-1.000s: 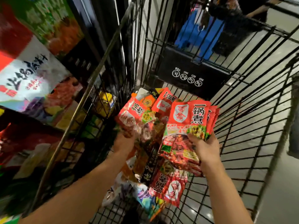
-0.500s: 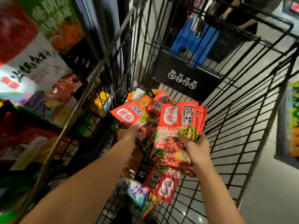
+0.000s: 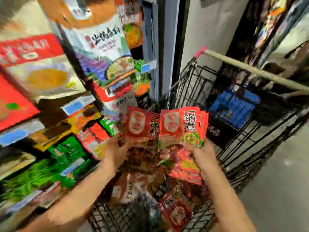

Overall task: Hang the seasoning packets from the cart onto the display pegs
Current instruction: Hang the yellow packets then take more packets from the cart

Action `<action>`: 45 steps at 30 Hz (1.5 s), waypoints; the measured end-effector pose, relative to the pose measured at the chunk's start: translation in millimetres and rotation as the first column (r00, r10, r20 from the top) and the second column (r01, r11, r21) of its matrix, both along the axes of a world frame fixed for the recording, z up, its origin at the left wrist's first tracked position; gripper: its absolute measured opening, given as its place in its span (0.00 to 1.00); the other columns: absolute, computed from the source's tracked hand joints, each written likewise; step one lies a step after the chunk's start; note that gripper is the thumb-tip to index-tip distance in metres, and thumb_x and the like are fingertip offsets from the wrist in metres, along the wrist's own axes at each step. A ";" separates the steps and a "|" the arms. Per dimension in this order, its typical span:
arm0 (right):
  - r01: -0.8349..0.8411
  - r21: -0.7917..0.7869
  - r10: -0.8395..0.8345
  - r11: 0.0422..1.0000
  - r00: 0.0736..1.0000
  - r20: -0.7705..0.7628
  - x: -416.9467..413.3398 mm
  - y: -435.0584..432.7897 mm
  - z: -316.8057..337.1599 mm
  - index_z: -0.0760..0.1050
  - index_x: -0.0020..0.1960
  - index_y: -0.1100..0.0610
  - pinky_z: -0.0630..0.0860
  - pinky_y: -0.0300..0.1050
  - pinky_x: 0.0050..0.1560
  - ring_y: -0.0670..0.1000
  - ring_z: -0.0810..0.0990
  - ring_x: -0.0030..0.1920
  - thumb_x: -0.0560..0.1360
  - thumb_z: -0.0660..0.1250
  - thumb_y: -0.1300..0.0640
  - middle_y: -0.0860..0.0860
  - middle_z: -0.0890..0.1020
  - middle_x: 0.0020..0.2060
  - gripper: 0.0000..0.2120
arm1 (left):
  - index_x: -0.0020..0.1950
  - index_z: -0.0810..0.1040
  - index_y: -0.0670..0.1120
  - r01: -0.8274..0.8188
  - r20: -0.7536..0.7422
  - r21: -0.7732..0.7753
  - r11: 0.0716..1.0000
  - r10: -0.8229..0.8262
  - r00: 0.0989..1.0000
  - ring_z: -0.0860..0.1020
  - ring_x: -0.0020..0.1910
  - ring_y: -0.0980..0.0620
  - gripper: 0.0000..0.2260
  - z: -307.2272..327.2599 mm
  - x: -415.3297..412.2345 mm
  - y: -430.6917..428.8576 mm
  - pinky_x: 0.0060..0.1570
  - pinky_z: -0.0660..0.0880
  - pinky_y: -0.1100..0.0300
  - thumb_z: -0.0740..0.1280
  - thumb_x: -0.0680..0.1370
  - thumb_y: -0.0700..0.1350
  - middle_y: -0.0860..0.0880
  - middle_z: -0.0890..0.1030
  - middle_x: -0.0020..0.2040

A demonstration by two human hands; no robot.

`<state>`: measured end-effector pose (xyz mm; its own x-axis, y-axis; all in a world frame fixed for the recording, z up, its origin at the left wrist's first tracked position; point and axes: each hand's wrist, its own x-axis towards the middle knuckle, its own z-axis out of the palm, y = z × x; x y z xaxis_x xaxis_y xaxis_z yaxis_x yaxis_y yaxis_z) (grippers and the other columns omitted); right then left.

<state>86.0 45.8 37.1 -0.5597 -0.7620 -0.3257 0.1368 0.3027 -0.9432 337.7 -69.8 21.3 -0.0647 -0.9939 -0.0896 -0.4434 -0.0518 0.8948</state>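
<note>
Single packet [image 3: 142, 126]: being pinched low by left hand [image 3: 117, 153], upright over cart [image 3: 250, 69] | packet stack [image 3: 182, 126]: being clasped by right hand [image 3: 202, 156], alongside | display [image 3: 46, 77]: being judged left of cart, nearer left hand; pegs blurred

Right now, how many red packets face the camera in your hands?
2. One packet is gripped by the left hand; one fronts the stack in the right hand. More are fanned behind it, mostly hidden.

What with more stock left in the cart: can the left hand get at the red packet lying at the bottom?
Probably not. The bottom packet lies uncovered in the cart, but the left hand grips a raised packet above it, so its fingers are occupied; the right hand holds a bundle.
</note>
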 end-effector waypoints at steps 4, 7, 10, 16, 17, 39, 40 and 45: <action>-0.165 -0.140 0.158 0.976 0.986 -0.061 26.2 -10.2 55.5 0.80 0.62 0.54 0.82 0.49 0.51 0.50 0.86 0.48 0.73 0.79 0.60 0.49 0.87 0.48 0.19 | 0.53 0.81 0.49 -0.141 -0.069 -0.166 0.976 0.131 0.989 0.83 0.45 0.47 0.09 74.5 39.2 30.5 0.45 0.76 0.54 0.73 0.75 0.51 0.51 0.84 0.43; -0.280 -0.226 0.259 0.933 0.959 -0.117 57.2 -18.3 98.8 0.84 0.55 0.55 0.80 0.44 0.47 0.46 0.86 0.43 0.73 0.78 0.58 0.47 0.88 0.44 0.11 | 0.51 0.79 0.54 -0.218 -0.102 -0.312 0.925 0.196 0.975 0.78 0.43 0.67 0.14 129.2 68.6 57.2 0.44 0.74 0.67 0.70 0.69 0.58 0.60 0.82 0.46; -0.354 -0.318 0.321 0.879 0.935 -0.152 89.6 -33.1 142.5 0.82 0.52 0.55 0.82 0.44 0.49 0.48 0.85 0.44 0.71 0.78 0.57 0.50 0.87 0.44 0.11 | 0.53 0.79 0.53 -0.310 -0.149 -0.388 0.868 0.273 0.951 0.76 0.44 0.68 0.10 174.0 97.7 76.6 0.41 0.69 0.78 0.75 0.73 0.49 0.62 0.80 0.45; -0.505 -0.504 0.496 0.700 0.852 -0.165 151.6 -55.6 230.7 0.76 0.67 0.49 0.80 0.54 0.60 0.49 0.86 0.55 0.76 0.76 0.60 0.47 0.87 0.54 0.22 | 0.62 0.78 0.48 -0.484 -0.242 -0.493 0.723 0.420 0.874 0.81 0.50 0.60 0.14 254.0 159.9 85.7 0.50 0.74 0.68 0.73 0.78 0.41 0.59 0.83 0.50; -0.512 -0.531 0.513 0.675 0.843 -0.162 162.1 -58.5 246.2 0.74 0.70 0.48 0.79 0.56 0.62 0.51 0.85 0.58 0.75 0.76 0.58 0.47 0.86 0.58 0.25 | 0.61 0.78 0.49 -0.508 -0.267 -0.497 0.703 0.434 0.861 0.80 0.49 0.62 0.13 267.0 168.6 84.9 0.48 0.74 0.68 0.74 0.78 0.43 0.59 0.82 0.49; -0.381 -0.749 0.439 0.542 0.888 -0.134 236.4 -136.8 400.9 0.76 0.63 0.53 0.82 0.52 0.47 0.54 0.88 0.45 0.74 0.76 0.63 0.53 0.88 0.49 0.20 | 0.78 0.62 0.65 -0.535 -0.468 -0.647 0.543 0.271 0.841 0.81 0.59 0.55 0.33 470.4 255.9 -11.1 0.60 0.79 0.47 0.69 0.81 0.38 0.57 0.81 0.63; -0.381 -0.751 0.437 0.540 0.889 -0.138 237.1 -137.9 401.8 0.76 0.63 0.53 0.82 0.52 0.47 0.55 0.88 0.45 0.74 0.76 0.63 0.53 0.88 0.49 0.20 | 0.78 0.62 0.65 -0.534 -0.465 -0.640 0.552 0.275 0.841 0.81 0.61 0.52 0.34 472.8 255.7 -12.2 0.61 0.79 0.44 0.69 0.81 0.38 0.55 0.80 0.65; -0.385 -0.757 0.438 0.528 0.887 -0.145 241.9 -144.8 402.8 0.76 0.63 0.51 0.82 0.59 0.55 0.57 0.87 0.49 0.74 0.76 0.62 0.53 0.87 0.52 0.21 | 0.80 0.60 0.60 -0.516 -0.444 -0.652 0.555 0.272 0.854 0.80 0.56 0.58 0.34 482.6 253.8 -16.5 0.56 0.80 0.53 0.68 0.81 0.37 0.58 0.79 0.60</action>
<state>327.9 -99.1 439.9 -0.1201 -0.8846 0.4505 0.2460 -0.4662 -0.8498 591.5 -86.3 503.9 0.4515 -0.6396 0.6221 -0.2902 0.5540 0.7803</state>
